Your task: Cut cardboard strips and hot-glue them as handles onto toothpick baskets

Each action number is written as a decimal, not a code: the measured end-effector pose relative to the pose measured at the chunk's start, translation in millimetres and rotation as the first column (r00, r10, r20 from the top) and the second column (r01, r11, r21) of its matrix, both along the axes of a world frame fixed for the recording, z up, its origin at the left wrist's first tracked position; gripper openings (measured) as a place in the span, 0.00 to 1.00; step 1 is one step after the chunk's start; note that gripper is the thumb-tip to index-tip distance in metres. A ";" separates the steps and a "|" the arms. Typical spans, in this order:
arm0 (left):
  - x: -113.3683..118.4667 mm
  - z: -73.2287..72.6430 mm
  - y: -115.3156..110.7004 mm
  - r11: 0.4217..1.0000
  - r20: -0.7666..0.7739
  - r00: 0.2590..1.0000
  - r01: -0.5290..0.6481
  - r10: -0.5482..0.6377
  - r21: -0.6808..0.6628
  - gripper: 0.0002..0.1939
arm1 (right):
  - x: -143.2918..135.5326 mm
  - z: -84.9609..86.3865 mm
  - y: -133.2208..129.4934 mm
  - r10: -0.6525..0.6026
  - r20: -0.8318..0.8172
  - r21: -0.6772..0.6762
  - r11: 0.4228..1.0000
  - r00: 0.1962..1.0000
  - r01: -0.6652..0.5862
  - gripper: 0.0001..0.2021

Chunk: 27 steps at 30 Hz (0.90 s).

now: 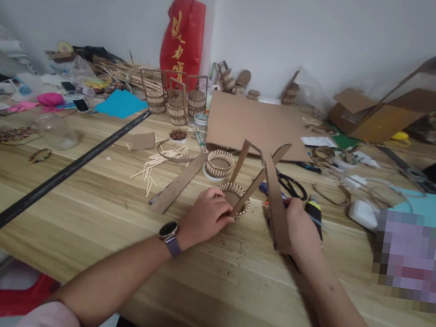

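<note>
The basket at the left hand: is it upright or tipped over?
Upright: the basket at the left hand has its open rim facing up, with part of its floor showing inside.

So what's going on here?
The person's left grip holds a small slatted basket at its rim. The right grip is beside a bent cardboard strip, but what it holds is unclear. A second basket stands just beyond, loose sticks lie to its left, and baskets with tall handles stand further back.

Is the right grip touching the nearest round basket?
No: the left grip is on the basket; the right grip is apart, by the cardboard strip.
</note>
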<state>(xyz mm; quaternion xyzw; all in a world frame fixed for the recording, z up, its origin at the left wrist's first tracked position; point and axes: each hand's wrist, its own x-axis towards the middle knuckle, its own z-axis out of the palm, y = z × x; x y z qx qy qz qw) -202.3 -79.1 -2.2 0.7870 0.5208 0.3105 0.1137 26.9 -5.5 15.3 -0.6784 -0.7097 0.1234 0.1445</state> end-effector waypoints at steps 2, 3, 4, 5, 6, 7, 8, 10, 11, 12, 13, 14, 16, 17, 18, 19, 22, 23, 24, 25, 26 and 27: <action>0.5 1.0 0.3 1.000 0.001 1.000 -0.006 0.006 -0.009 0.03 | -2.2 1.0 2.4 -0.023 -0.016 0.002 1.000 1.000 0.023 0.21; 0.6 1.0 0.6 1.000 0.001 1.000 -0.007 0.007 -0.012 0.03 | -2.3 1.8 3.4 -0.039 -0.026 0.003 0.999 0.999 0.039 0.21; 0.6 0.8 0.9 1.000 0.002 1.000 -0.007 0.007 -0.013 0.03 | -1.6 2.9 4.1 -0.055 -0.037 0.005 0.998 0.998 0.055 0.20; 0.5 0.2 1.4 1.000 0.003 1.000 -0.007 0.007 -0.012 0.03 | -0.2 4.5 4.5 -0.068 -0.043 0.008 0.998 0.997 0.069 0.20; 0.4 -0.5 1.8 1.000 0.004 1.000 -0.006 0.006 -0.008 0.03 | 1.9 6.8 4.8 -0.083 -0.057 0.019 0.996 0.995 0.084 0.20; 0.2 -1.5 2.3 1.000 0.005 1.000 -0.004 0.004 -0.003 0.03 | 4.6 9.5 4.9 -0.099 -0.091 0.043 0.994 0.991 0.103 0.20; 0.0 -2.5 2.8 1.000 0.007 1.000 -0.004 0.004 0.003 0.03 | 7.8 12.7 4.8 -0.123 -0.155 0.080 0.987 0.980 0.136 0.18; -0.3 -4.5 3.5 1.000 0.007 1.000 -0.002 0.002 0.011 0.04 | 14.7 19.5 4.3 -0.163 -0.419 0.129 0.963 0.893 0.237 0.19; -0.4 -5.2 3.7 1.000 0.008 1.000 0.000 0.000 0.012 0.04 | 18.0 22.8 3.6 -0.166 -0.570 0.125 0.951 0.805 0.285 0.21; -0.6 -5.8 3.8 1.000 0.009 1.000 0.002 -0.002 0.013 0.04 | 20.8 25.7 2.6 -0.159 -0.695 0.097 0.945 0.701 0.311 0.23; -0.7 -6.1 3.9 1.000 0.010 1.000 0.004 -0.004 0.013 0.04 | 23.1 28.3 1.1 -0.151 -0.779 0.054 0.950 0.608 0.306 0.26; -0.9 -6.2 3.9 1.000 0.011 1.000 0.007 -0.007 0.014 0.03 | 24.9 30.6 -0.8 -0.149 -0.832 0.007 0.961 0.534 0.277 0.28; -1.1 -6.1 3.6 1.000 0.013 1.000 0.009 -0.009 0.015 0.04 | 27.4 34.3 -5.5 -0.159 -0.877 -0.080 0.979 0.454 0.188 0.31; -1.2 -5.9 3.5 1.000 0.012 1.000 0.008 -0.008 0.015 0.04 | 28.4 35.9 -8.0 -0.169 -0.891 -0.116 0.982 0.421 0.149 0.33; -1.4 -5.8 3.3 1.000 0.010 1.000 0.007 -0.007 0.014 0.05 | 29.4 37.3 -10.3 -0.184 -0.907 -0.152 0.982 0.379 0.113 0.34; -1.5 -5.7 3.1 1.000 0.007 1.000 0.006 -0.007 0.013 0.05 | 30.6 38.6 -12.3 -0.204 -0.925 -0.188 0.979 0.322 0.080 0.35; -1.7 -5.9 2.9 1.000 0.001 1.000 0.010 -0.010 0.013 0.05 | 34.9 41.1 -15.3 -0.273 -0.952 -0.279 0.960 0.140 -0.027 0.34; -1.8 -6.0 2.8 1.000 0.001 1.000 0.011 -0.011 0.012 0.05 | 36.2 41.4 -15.4 -0.288 -0.952 -0.295 0.954 0.104 -0.059 0.33; -2.0 -5.9 2.7 1.000 0.001 1.000 0.011 -0.011 0.009 0.05 | 37.1 41.4 -15.3 -0.295 -0.951 -0.302 0.950 0.091 -0.081 0.31; -2.1 -5.8 2.7 1.000 -0.001 1.000 0.011 -0.011 0.006 0.05 | 37.5 41.1 -15.2 -0.292 -0.951 -0.301 0.949 0.099 -0.090 0.29; -2.3 -5.4 2.6 1.000 -0.002 1.000 0.011 -0.011 0.003 0.05 | 37.3 40.6 -15.2 -0.287 -0.951 -0.298 0.950 0.112 -0.092 0.28; -2.4 -4.9 2.5 1.000 -0.004 1.000 0.013 -0.013 0.001 0.04 | 36.5 39.9 -15.4 -0.284 -0.951 -0.295 0.951 0.121 -0.088 0.27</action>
